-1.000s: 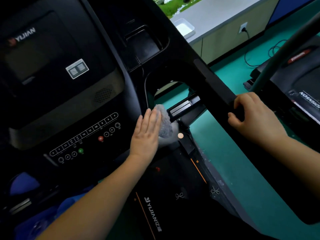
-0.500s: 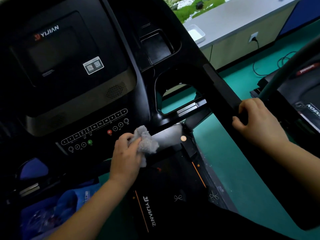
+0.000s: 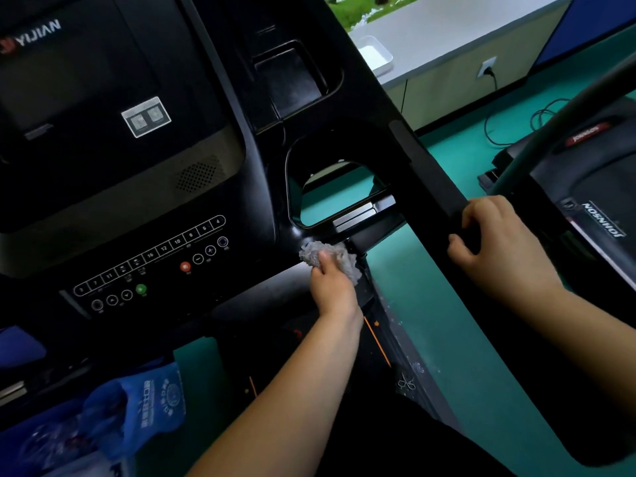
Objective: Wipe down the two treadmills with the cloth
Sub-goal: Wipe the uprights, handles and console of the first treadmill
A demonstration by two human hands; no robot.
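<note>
At the lower right corner of the YIJIAN treadmill console (image 3: 155,215), pressing the grey cloth (image 3: 346,261), bunched in the left grip (image 3: 332,287); clamping the right grip (image 3: 495,242) round the handrail (image 3: 430,180); might nudge the red button (image 3: 185,266) on a wide leftward sweep; possibly held loosely, so could slip; moved rightwards from beside the button row (image 3: 151,256) since half a second back.

Cloth (image 3: 346,261) partly hidden under left hand (image 3: 332,284); right hand (image 3: 499,242) fingertips hidden round handrail (image 3: 430,173); 2nd treadmill (image 3: 595,197) beyond it cut off at edge.
</note>
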